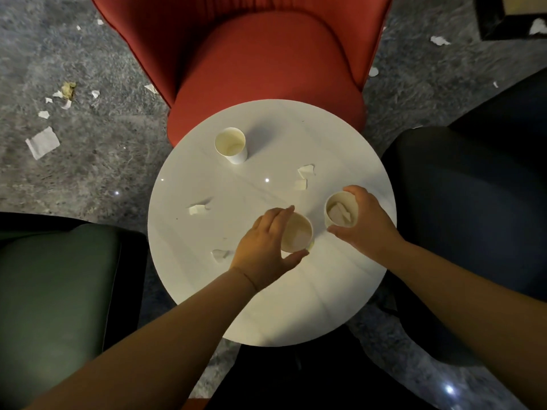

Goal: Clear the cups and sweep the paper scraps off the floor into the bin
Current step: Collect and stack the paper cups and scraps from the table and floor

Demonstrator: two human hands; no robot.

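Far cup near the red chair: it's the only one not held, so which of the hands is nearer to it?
Left. The left hand lies below the far cup; the right hand sits farther right.

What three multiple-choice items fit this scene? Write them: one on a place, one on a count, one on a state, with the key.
1. Where does the cup that no hand holds stand?
A. on the red chair
B. on the table, on the side toward the red chair
C. on the floor

2. How many paper cups are on the table?
A. two
B. three
C. four

3. What lies in the cup that the right hand grips?
A. crumpled paper
B. a spoon
C. a lid

Key: 1 B, the free cup stands on the white round table, toward the red chair. 2 B, besides it, the left hand grips one cup and the right hand grips another cup. 3 A, crumpled paper shows inside it.
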